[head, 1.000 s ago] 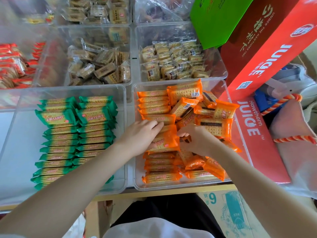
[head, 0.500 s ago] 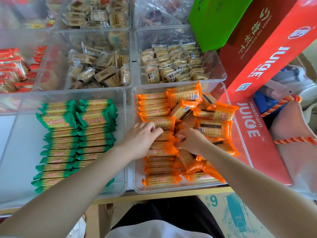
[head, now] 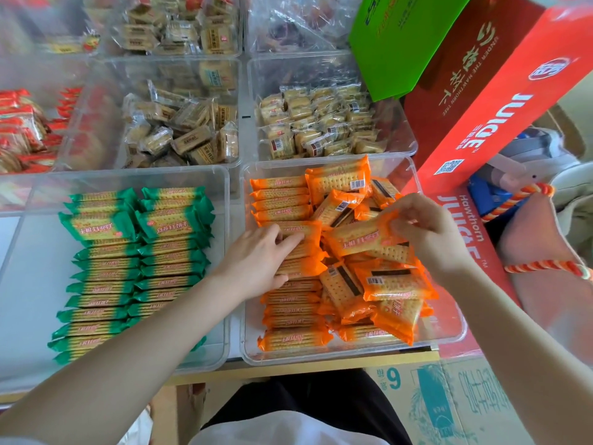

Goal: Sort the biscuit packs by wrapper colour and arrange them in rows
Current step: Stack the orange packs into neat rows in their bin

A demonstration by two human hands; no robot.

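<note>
A clear bin (head: 449, 329) in front of me holds orange biscuit packs: a neat row (head: 288, 303) stands along its left side and a loose heap (head: 382, 284) lies on the right. My right hand (head: 426, 232) pinches one orange pack (head: 359, 239) by its right end, lifted above the heap. My left hand (head: 260, 258) rests on the row with its fingers curled over the packs and the thumb against their near side. The clear bin (head: 25, 284) to the left holds green packs (head: 128, 268) in two rows.
Further clear bins behind hold clear-wrapped biscuits (head: 183, 130), smaller pale packs (head: 321, 123) and red packs (head: 19, 130). A red juice carton (head: 500, 101) leans at the right over a green box (head: 404, 43). A cardboard box (head: 449, 403) stands below the table edge.
My right hand has lifted up and to the right out of the heap with one orange pack in it. My left hand stays on the orange row.
</note>
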